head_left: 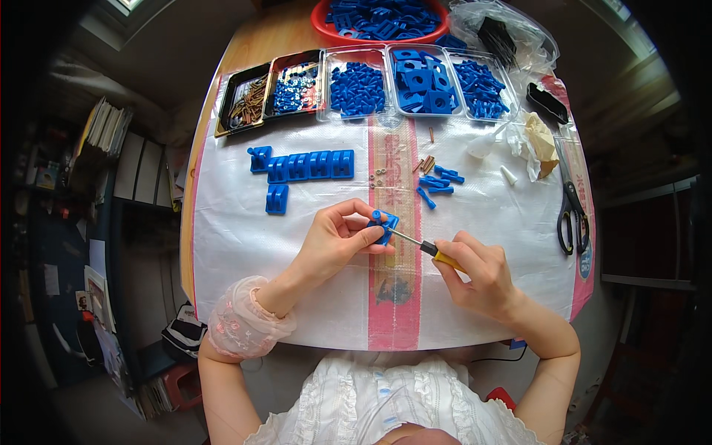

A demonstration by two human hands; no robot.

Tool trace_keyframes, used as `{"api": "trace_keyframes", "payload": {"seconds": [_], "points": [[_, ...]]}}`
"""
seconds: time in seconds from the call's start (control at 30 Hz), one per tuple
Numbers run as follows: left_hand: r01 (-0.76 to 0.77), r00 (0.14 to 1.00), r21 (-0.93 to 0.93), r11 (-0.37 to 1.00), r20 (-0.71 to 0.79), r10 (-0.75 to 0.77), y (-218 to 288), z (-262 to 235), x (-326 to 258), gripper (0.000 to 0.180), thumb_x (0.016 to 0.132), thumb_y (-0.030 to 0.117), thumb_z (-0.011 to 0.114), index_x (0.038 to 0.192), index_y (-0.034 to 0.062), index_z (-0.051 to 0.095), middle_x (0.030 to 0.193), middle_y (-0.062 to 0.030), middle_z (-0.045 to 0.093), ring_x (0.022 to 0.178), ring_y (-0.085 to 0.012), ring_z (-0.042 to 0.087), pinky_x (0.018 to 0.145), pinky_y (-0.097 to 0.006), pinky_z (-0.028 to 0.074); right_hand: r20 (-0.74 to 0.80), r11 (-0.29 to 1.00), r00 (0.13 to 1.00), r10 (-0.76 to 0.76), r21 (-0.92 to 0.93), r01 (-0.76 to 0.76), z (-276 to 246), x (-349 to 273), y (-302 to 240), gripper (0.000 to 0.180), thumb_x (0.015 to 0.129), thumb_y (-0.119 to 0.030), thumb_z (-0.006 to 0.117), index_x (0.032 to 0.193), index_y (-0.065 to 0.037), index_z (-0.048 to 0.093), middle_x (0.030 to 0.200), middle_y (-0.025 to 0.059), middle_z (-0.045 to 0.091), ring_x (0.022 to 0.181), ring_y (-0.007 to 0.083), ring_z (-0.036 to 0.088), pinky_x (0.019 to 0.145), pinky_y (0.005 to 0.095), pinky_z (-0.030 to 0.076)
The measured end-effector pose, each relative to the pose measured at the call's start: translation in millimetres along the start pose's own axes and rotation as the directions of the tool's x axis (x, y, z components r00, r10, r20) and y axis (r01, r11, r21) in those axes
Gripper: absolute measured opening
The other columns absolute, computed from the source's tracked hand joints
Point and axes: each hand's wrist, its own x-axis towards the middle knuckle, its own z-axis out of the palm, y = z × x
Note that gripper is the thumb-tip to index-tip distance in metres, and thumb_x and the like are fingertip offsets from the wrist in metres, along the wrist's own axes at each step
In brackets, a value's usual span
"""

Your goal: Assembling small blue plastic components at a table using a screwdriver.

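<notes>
Pinched between the thumb and fingers of my left hand is a small blue plastic bracket, with a peg-like blue part standing up on it. My right hand grips a screwdriver with a yellow and black handle. Its metal shaft points left, and the tip meets the bracket; my left fingers partly hide the contact. Beyond my hands lie several loose blue pegs, copper-coloured screws and small nuts. Farther left, several blue brackets stand in a row, with a single bracket in front.
Along the far side stand a black tray of screws, a tray of nuts and clear boxes of blue parts. Behind them is a red basin. Black scissors lie at the right edge, near crumpled paper and a white nozzle.
</notes>
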Motion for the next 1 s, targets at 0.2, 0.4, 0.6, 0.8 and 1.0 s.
{"api": "trace_keyframes", "payload": {"seconds": [0.2,0.4,0.6,0.8,1.0], "points": [[-0.018,1.0,0.003,1.0,-0.003,0.018,-1,1,0,0.011,0.098,-0.002,0.064,0.108,-0.0001,0.062,0.103,-0.0167,0.075,0.092,-0.0236,0.077,0.081,-0.028,0.065,-0.005,0.999,1.0,0.022,0.038,-0.022,0,0,0,0.029,0.077,0.004,0.078,0.103,0.0,0.066,0.079,0.0098,0.058,0.055,0.0258,0.061,0.047,0.0358,0.046],[-0.03,0.999,-0.001,1.0,-0.012,0.03,-5,1,2,0.017,0.101,0.003,0.064,0.118,0.0022,0.06,0.11,-0.0152,0.073,0.097,-0.0232,0.076,0.084,-0.026,0.063,0.02,0.999,1.0,0.02,0.044,-0.021,-5,9,10,0.03,0.076,0.004,0.078,0.102,-0.003,0.065,0.08,0.0092,0.06,0.059,0.0264,0.063,0.05,0.0367,0.047],[-0.057,0.998,-0.013,0.998,-0.039,0.056,-2,8,1,0.03,0.102,0.006,0.064,0.131,0.0022,0.059,0.115,-0.014,0.071,0.104,-0.0223,0.074,0.091,-0.026,0.06,0.072,0.999,0.997,-0.02,0.05,0.016,-21,19,33,0.027,0.083,0.003,0.074,0.106,-0.004,0.062,0.084,0.0088,0.063,0.062,0.0275,0.064,0.057,0.0347,0.049],[-0.167,0.986,0.257,0.952,0.014,0.169,-8,20,-2,0.033,0.095,0.0,0.069,0.128,0.0001,0.062,0.108,-0.0101,0.073,0.099,-0.0154,0.073,0.085,-0.024,0.06,0.09,0.706,0.934,0.346,0.631,-0.322,4,-2,38,0.04,0.095,0.005,0.066,0.129,-0.004,0.046,0.089,0.0067,0.06,0.08,0.0088,0.054,0.067,0.0241,0.046],[-0.251,0.968,0.496,0.831,0.106,0.229,-9,28,-12,0.03,0.089,0.001,0.078,0.117,-0.0014,0.068,0.09,-0.0058,0.076,0.079,-0.0096,0.074,0.068,-0.022,0.06,0.162,0.815,0.956,0.245,0.5,-0.294,4,10,-4,0.041,0.087,0.0,0.08,0.123,-0.003,0.06,0.082,0.0039,0.062,0.066,0.0065,0.052,0.057,0.0238,0.042]]}}
